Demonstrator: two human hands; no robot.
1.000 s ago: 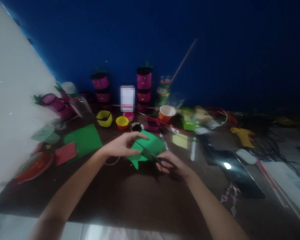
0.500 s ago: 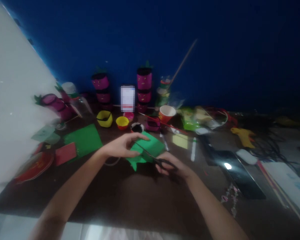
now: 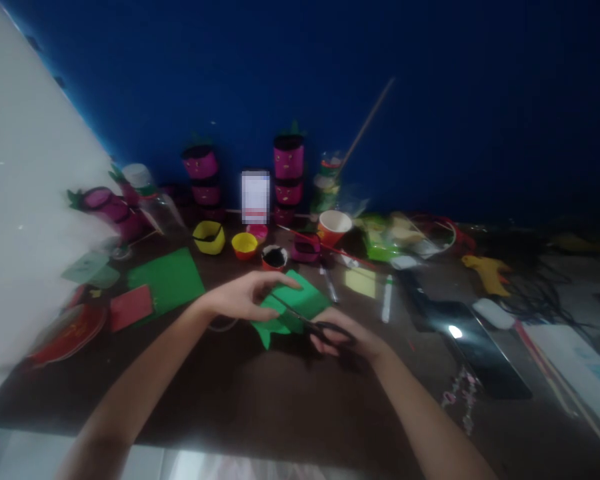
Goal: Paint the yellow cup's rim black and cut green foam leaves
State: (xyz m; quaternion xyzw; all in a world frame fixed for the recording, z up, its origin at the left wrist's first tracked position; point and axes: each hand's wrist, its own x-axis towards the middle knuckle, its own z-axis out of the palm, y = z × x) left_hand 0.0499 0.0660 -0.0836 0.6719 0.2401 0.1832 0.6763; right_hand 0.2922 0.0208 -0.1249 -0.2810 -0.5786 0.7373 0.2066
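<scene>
We have green sheet [image 3: 305,293] at centre, slightly lower than before, baring more of cup [image 3: 274,248] above (dark contents, too blurred to name). Our left hand [image 3: 247,295] pinches sheet; our right hand [image 3: 343,335] grips scissors [image 3: 325,327] across it. Right of centre: white marker [image 3: 387,300].

We cannot read the phone screen [image 3: 255,197] at the far side, which is blurred into squares. Our right hand [image 3: 347,333] hides part of the scissors [image 3: 306,321], and our left hand [image 3: 243,298] covers part of the green sheet [image 3: 307,293]. At right, the picture's edge cuts off the white paper [image 3: 577,357]; the dim tangle [image 3: 535,290] beside the yellow glue gun [image 3: 487,275] looks like cables, though we cannot be sure
</scene>
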